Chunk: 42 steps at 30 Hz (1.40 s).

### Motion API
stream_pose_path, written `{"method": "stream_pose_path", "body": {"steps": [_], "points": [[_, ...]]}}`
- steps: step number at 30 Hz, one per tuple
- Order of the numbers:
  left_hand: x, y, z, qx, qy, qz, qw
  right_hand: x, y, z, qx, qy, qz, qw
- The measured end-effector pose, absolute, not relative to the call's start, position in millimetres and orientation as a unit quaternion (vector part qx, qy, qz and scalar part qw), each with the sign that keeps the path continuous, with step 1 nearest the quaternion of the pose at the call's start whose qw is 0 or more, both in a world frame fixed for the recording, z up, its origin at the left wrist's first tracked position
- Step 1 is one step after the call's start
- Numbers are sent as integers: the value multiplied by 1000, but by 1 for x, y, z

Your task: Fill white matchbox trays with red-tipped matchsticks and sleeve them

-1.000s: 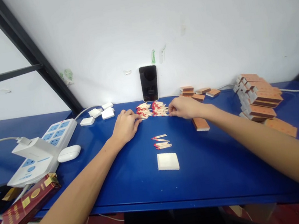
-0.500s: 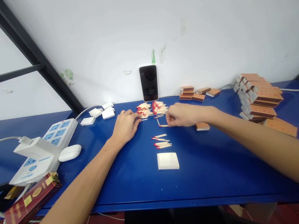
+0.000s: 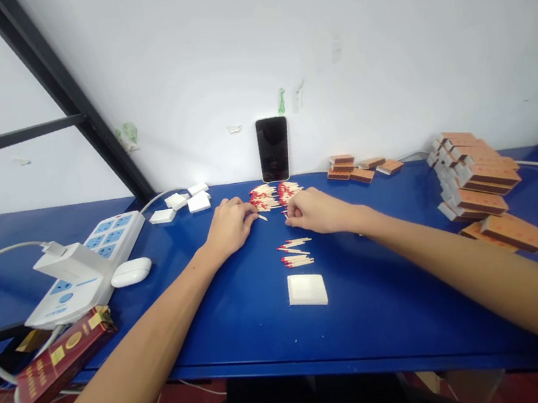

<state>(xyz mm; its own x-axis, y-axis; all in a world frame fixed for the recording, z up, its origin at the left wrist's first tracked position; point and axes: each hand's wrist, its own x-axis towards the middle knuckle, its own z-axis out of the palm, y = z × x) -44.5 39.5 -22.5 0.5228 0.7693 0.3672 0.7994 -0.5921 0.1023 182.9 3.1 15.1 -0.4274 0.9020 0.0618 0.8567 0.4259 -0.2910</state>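
Note:
My left hand (image 3: 231,226) rests on the blue table with thumb and fingers pinched together. A match (image 3: 262,217) sticks out from its fingertips. Just left of centre is a pile of red-tipped matches (image 3: 263,199), with a second pile (image 3: 289,190) to its right. Before that second pile, my right hand (image 3: 315,211) is closed in a pinch, its fingers mostly hiding a match (image 3: 285,213). Nearer to me lie several loose matches (image 3: 296,246) and a neater row (image 3: 298,260). Below them sits a white matchbox tray (image 3: 307,289).
A phone (image 3: 274,149) leans against the wall behind the piles. White trays (image 3: 198,202) lie back left, by a power strip (image 3: 115,234), an earbud case (image 3: 131,272) and a red box (image 3: 65,358). Matchboxes (image 3: 360,175) lie back right; a larger stack (image 3: 480,176) stands far right.
My right hand has moved left, covering the match it held. The match at my left fingertips has turned to a slant. The view has shifted slightly.

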Motion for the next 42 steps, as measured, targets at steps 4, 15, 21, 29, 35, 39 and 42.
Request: {"method": "stream_pose_path", "body": {"steps": [4, 15, 21, 29, 35, 39, 42], "points": [[-46, 40, -23, -873, -447, -194, 35, 187, 9, 8, -501, -855, 82, 102], [-47, 36, -15, -883, -440, -153, 55, 194, 14, 5, -512, -845, 97, 121], [-40, 35, -16, -869, -463, -172, 5, 188, -14, 30, -453, -866, 202, 65], [-3, 4, -7, -892, -387, -186, -140, 202, 18, 16, -524, -844, 8, 113], [-13, 10, -6, -847, -477, -228, -58, 201, 24, 4, -529, -844, 1, 87], [-33, 25, -10, -839, -501, -207, 41, 201, 23, 5, -529, -844, 17, 87], [-39, 31, -11, -848, -492, -193, 48, 200, 20, 7, -524, -846, 43, 87]]}}
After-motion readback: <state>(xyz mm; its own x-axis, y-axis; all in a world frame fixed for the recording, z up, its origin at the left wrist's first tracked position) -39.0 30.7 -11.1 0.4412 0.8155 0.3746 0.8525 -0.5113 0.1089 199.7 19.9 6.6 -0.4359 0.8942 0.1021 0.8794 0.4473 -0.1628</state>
